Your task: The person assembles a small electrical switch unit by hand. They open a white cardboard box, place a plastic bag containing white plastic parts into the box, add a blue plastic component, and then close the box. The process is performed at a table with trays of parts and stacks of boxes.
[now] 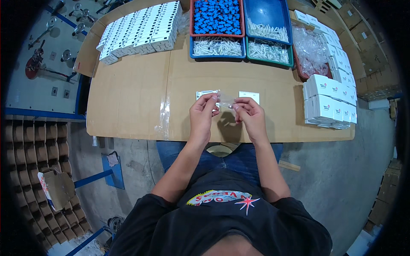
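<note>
A small clear plastic bag point(226, 101) is stretched between my two hands, above the cardboard-covered table. My left hand point(202, 114) pinches its left end, fingers closed. At the other end, the fingers of my right hand point(252, 116) are closed on the bag too. Whether anything lies inside the bag is too small to tell. Behind my left hand, partly hidden by it, is a flat white piece point(204, 92) with dark print. A second flat white piece point(250, 94) lies just beyond my right hand.
Far left stand rows of small white boxes point(143, 30). A red tray point(191, 32) of blue parts sits at the back, beside blue trays point(265, 13) of white sticks and a green tray point(273, 63). At right are clear bags point(309, 51) and stacked white boxes point(329, 102).
</note>
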A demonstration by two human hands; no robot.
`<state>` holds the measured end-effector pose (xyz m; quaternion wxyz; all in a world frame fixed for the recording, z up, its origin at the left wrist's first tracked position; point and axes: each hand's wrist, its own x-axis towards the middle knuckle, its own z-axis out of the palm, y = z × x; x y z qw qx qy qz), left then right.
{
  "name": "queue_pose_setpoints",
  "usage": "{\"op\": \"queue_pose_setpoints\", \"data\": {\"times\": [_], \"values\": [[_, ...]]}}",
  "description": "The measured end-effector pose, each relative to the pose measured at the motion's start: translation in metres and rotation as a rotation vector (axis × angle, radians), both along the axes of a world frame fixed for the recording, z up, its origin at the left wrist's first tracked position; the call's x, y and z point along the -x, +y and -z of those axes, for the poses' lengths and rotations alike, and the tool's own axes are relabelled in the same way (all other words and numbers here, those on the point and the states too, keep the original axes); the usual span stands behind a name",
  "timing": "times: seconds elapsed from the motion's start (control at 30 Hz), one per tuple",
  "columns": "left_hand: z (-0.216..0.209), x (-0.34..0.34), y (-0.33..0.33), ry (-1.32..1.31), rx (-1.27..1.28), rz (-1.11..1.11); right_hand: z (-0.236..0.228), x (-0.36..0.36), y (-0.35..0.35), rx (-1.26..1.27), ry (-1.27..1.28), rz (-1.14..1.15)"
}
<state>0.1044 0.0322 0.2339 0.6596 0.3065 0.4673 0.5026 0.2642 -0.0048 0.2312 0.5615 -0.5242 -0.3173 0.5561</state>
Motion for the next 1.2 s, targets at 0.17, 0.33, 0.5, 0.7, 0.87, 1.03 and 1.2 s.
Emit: {"op": "queue_pose_setpoints", "data": {"times": [0.17,0.33,0.5,0.7,0.87,1.03,1.2], "values": [[-0.003,0.0,-0.002,-0.024,0.032,0.033,-0.002,0.0,-0.001,-0.207,-0.454,0.196],[-0.006,-0.006,-0.005,-0.051,0.045,0.031,-0.028,0.01,-0.008,-0.463,-0.649,0.201],[-0.008,-0.011,-0.011,-0.024,0.068,0.074,-0.023,0.019,-0.005,-0.457,-0.658,0.045],[-0.005,-0.01,-0.015,-0.118,0.129,0.117,-0.021,0.015,-0.006,-0.413,-0.683,0.05],[-0.007,-0.011,-0.015,-0.109,0.118,0.123,-0.012,0.013,-0.004,-0.367,-0.568,0.071],[-0.007,-0.013,-0.015,0.012,0.022,0.115,-0.006,0.007,-0.002,-0.283,-0.428,0.088],[0.01,-0.013,-0.017,0.118,-0.116,0.208,-0.001,0.007,0.0,-0.331,-0.492,0.243]]}}
